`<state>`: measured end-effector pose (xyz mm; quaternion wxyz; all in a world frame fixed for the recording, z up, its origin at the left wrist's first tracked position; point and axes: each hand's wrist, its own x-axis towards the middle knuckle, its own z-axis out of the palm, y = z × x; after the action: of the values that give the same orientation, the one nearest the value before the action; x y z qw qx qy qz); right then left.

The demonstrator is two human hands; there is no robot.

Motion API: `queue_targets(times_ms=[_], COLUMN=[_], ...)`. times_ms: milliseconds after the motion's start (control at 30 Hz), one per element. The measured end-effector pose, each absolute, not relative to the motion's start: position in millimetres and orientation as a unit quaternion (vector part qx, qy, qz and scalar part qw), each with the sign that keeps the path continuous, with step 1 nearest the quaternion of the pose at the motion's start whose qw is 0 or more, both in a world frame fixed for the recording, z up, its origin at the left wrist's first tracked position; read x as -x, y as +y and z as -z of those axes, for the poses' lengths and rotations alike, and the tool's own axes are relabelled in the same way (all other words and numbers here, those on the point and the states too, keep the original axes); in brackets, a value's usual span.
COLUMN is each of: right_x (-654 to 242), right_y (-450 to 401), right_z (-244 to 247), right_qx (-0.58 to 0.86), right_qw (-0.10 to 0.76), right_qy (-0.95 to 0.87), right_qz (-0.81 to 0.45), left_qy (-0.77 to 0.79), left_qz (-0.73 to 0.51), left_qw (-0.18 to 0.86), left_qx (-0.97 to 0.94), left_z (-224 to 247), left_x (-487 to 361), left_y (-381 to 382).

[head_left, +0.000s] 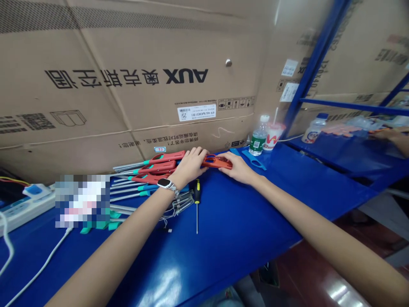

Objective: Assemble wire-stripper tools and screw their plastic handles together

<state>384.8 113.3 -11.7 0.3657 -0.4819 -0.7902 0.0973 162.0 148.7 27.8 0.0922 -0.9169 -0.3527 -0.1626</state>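
Red-orange plastic lighter handle casings (217,162), with an oval opening, lie between my hands above the blue table. My right hand (238,167) is closed around their right end. My left hand (191,164) has its fingers curled down at their left end; its fingertips are partly hidden. Left of that hand lie several long-nosed lighters with red handles (156,167) and metal tubes, and blue-handled ones (150,188) beneath. A black-and-yellow screwdriver (197,194) lies just below my hands. Loose metal tubes with wires (182,204) lie under my left wrist.
Blue casings (254,160) lie right of my hands, near a water bottle (258,138) and a cup with a straw (274,135). Green pieces (102,221) and a power strip (27,211) are at left. A cardboard wall (137,111) stands behind. Another person's hand (391,135) shows far right.
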Motion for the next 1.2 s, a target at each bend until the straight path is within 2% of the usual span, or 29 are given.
queue_targets(times_ms=[167, 367, 567, 733, 833, 967, 1200], right_x=[-373.4, -352.4, -314.7, -278.2, -260.2, -247.4, -244.2], right_y=[92.3, 78.0, 61.8, 51.6, 51.8, 57.3, 59.6], right_z=[15.4, 17.6, 9.3, 7.8, 5.8, 6.5, 6.4], right_qx=[0.461, 0.431, 0.368, 0.339, 0.333, 0.358, 0.387], right_qw=[0.409, 0.418, 0.420, 0.439, 0.444, 0.440, 0.417], right_qy=[-0.776, -0.783, -0.795, -0.766, -0.750, -0.764, -0.760], right_qz=[-0.134, -0.160, -0.237, -0.325, -0.361, -0.308, -0.314], left_qy=[-0.330, -0.307, -0.346, -0.354, -0.364, -0.379, -0.376], left_qz=[0.184, 0.303, 0.399, 0.441, 0.467, 0.486, 0.446], left_qw=[-0.031, -0.211, -0.284, -0.398, -0.425, -0.427, -0.423], left_qx=[0.926, 0.878, 0.800, 0.722, 0.685, 0.662, 0.693], left_z=[-34.9, -37.3, -28.6, -13.9, -8.2, -6.9, -8.0], left_x=[-136.4, -105.6, -61.0, -21.5, -5.1, 6.0, 11.7], left_y=[137.5, 103.6, 67.6, 43.3, 35.2, 32.9, 27.2])
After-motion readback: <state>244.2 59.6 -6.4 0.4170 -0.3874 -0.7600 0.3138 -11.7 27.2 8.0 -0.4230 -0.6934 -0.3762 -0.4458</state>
